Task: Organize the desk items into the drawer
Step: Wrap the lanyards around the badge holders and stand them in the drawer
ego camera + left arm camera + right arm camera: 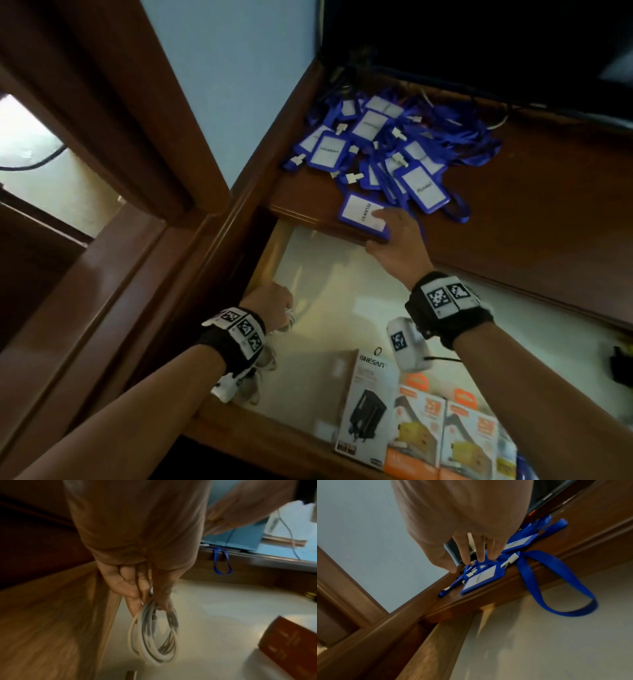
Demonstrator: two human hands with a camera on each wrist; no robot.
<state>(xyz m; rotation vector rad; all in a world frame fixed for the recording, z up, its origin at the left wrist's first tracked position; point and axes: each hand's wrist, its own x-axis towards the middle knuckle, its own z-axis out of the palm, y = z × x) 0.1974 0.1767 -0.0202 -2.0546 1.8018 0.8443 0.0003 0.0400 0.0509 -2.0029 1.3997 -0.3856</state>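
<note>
The drawer stands open under the brown desk, its pale lining mostly bare. My left hand is low at the drawer's left wall and grips a coil of white cable between thumb and fingers. A heap of blue badge holders with lanyards lies on the desk. My right hand reaches onto the desk edge, its straight fingers resting on the nearest badge holder, which lies flat. One lanyard loop hangs over the edge into the drawer.
A white charger box and two orange boxes stand along the drawer's front right. A small black item lies at the drawer's right side. A dark monitor with cables stands behind the badges. A wooden frame rises at the left.
</note>
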